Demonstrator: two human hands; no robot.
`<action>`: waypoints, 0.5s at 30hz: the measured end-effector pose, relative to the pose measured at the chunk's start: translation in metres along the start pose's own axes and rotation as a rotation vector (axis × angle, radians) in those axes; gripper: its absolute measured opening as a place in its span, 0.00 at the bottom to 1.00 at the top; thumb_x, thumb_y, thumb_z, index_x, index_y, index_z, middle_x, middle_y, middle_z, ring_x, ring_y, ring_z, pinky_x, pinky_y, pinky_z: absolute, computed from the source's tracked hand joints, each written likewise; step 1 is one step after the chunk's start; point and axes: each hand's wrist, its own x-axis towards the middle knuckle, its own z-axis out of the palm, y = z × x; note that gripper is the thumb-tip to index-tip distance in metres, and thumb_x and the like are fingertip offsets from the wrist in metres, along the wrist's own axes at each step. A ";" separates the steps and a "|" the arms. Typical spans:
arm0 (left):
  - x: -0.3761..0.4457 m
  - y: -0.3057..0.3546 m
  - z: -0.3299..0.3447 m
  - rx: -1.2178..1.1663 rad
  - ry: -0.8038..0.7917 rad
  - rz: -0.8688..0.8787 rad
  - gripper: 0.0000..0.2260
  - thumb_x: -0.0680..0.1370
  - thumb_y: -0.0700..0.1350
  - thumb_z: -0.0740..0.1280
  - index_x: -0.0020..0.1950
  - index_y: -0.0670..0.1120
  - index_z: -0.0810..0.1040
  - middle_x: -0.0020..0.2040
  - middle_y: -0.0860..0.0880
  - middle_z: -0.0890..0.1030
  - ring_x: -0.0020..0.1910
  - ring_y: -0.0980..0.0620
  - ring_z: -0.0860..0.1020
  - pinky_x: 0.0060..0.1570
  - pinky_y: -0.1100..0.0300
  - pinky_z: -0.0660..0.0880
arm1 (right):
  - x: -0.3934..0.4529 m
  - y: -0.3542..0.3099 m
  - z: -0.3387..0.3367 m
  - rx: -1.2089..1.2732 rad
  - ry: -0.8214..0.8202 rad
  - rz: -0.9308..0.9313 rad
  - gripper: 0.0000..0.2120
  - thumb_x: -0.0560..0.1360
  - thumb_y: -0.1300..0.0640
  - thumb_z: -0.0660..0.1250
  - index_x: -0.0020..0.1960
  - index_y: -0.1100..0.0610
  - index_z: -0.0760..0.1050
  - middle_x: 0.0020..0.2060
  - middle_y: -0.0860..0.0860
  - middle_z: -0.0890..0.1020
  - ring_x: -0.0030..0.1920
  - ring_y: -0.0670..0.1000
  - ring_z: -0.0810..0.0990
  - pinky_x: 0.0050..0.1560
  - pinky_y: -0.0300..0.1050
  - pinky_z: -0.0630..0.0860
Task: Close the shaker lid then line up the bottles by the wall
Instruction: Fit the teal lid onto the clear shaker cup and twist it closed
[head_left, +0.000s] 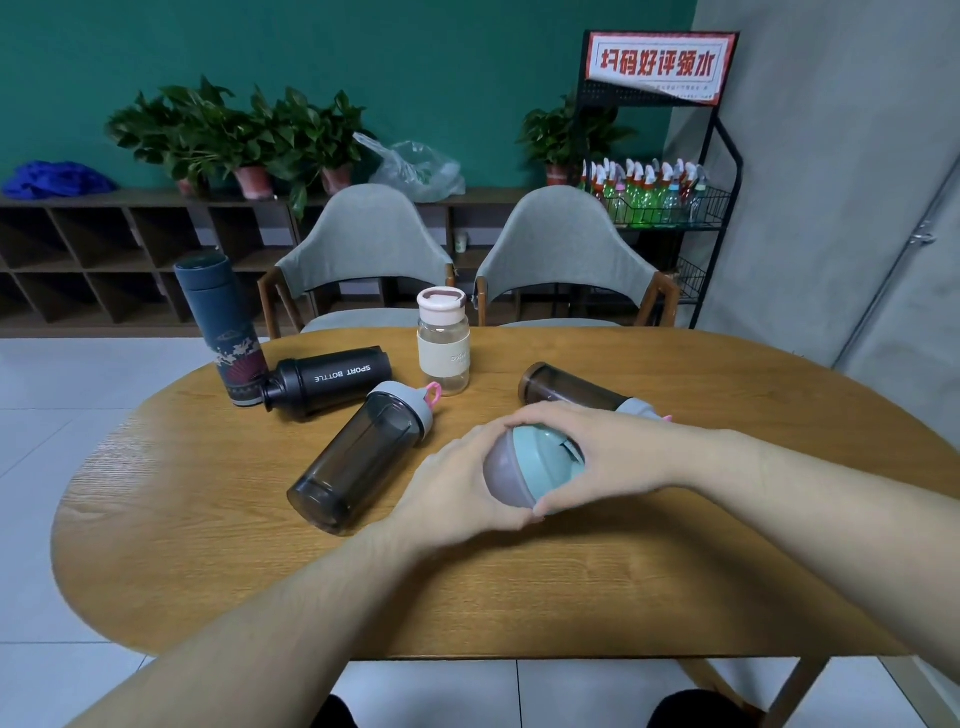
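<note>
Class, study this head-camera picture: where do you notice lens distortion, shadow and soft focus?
Head view: the wide lens bows the table edge and tilts the flask; the forearms cast soft shadows on the wood below the left hand and right hand; the rack bottles look soft and smeared, and the sign is slightly blurred.

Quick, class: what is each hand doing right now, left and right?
Left hand: closed around the shaker, gripping its near side.
Right hand: closed over the shaker's teal lid from the far side.
</note>
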 end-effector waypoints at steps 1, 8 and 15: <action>-0.001 0.000 0.000 0.005 0.000 0.003 0.42 0.64 0.66 0.75 0.74 0.58 0.64 0.65 0.58 0.75 0.62 0.56 0.74 0.62 0.50 0.74 | 0.001 -0.001 0.002 -0.003 0.011 0.019 0.43 0.68 0.38 0.77 0.76 0.39 0.59 0.70 0.40 0.69 0.67 0.41 0.70 0.66 0.37 0.69; -0.005 0.004 0.006 0.095 0.028 0.055 0.43 0.63 0.64 0.77 0.75 0.59 0.64 0.68 0.57 0.75 0.65 0.54 0.73 0.64 0.51 0.70 | 0.008 -0.014 0.005 0.547 -0.073 0.532 0.33 0.75 0.29 0.63 0.73 0.44 0.60 0.59 0.57 0.78 0.44 0.58 0.88 0.48 0.50 0.85; 0.000 0.001 0.002 0.044 0.018 0.026 0.44 0.62 0.63 0.78 0.75 0.59 0.63 0.68 0.59 0.75 0.66 0.54 0.74 0.66 0.52 0.70 | -0.002 0.003 0.004 0.446 -0.089 0.260 0.41 0.70 0.27 0.66 0.77 0.31 0.52 0.78 0.41 0.61 0.71 0.47 0.68 0.70 0.46 0.70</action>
